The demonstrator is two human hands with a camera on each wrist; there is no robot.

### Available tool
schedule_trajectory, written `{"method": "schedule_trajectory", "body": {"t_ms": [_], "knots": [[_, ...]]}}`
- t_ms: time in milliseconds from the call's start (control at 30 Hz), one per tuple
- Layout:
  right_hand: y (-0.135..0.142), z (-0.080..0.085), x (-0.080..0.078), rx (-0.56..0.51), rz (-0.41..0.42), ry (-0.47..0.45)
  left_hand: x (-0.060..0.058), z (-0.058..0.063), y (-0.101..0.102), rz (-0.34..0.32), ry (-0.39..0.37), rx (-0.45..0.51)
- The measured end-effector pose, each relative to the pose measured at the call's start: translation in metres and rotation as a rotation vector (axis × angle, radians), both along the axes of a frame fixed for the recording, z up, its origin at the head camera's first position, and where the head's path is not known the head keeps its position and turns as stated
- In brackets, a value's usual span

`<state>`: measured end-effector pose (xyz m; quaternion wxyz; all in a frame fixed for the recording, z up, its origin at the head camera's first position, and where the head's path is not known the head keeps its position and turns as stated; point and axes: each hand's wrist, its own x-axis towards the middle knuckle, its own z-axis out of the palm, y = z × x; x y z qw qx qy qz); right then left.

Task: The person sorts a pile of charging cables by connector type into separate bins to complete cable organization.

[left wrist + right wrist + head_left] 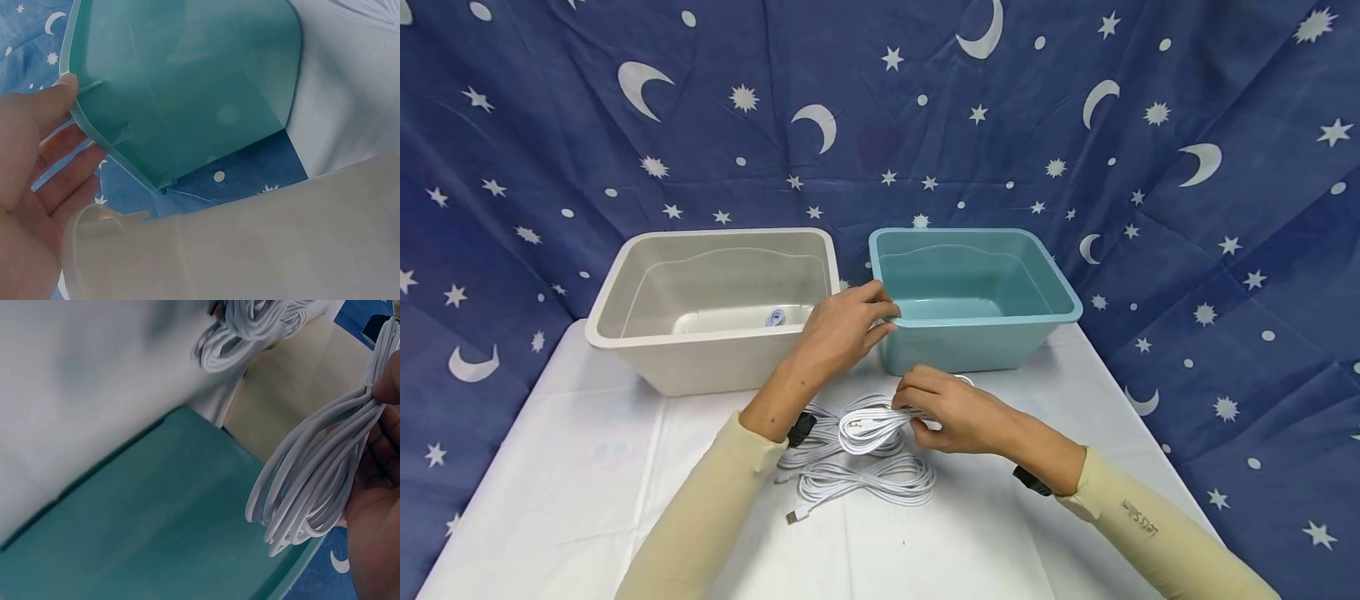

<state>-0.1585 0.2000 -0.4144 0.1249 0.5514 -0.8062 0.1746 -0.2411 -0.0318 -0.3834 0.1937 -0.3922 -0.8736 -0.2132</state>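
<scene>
My left hand [846,325] grips the rim of a teal plastic bin [977,346] at its near left corner. In the left wrist view the thumb [65,84] lies on the bin's outer wall and the fingers pass behind the rim. A coiled white cable [319,469] is pinched at its bound middle by my right hand [958,412], in front of the teal bin; its loops spread out on both sides of the grip. Below it on the table lie more bundled white cables [868,482], one with a USB plug [797,515] pointing toward me.
A light grey bin [715,362] stands left of the teal one, with a small pale cable coil [776,317] on its floor. White cloth covers the table [587,467]. A blue curtain [850,100] with moons and stars hangs behind and at the sides.
</scene>
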Motion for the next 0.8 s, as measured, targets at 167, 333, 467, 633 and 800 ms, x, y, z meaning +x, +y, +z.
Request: {"method": "schedule_trajectory", "body": {"t_ms": [167, 333, 467, 633, 800], "knots": [[0.006, 0.01, -0.002, -0.004, 0.02, 0.003, -0.001, 0.0, 0.001, -0.005, -0.004, -0.02], [0.01, 0.019, -0.007, -0.03, 0.035, 0.019, 0.0, 0.001, -0.001, 0.002, 0.001, -0.022], [0.014, 0.026, -0.01, -0.037, 0.037, 0.028, 0.001, 0.001, -0.001, 0.008, -0.003, -0.029], [0.023, 0.034, -0.012, -0.023, 0.023, 0.035, 0.002, 0.0, 0.0, 0.008, -0.012, -0.038], [0.035, 0.047, -0.018, -0.031, 0.008, 0.076, 0.001, 0.001, 0.001, 0.013, -0.005, -0.038]]}}
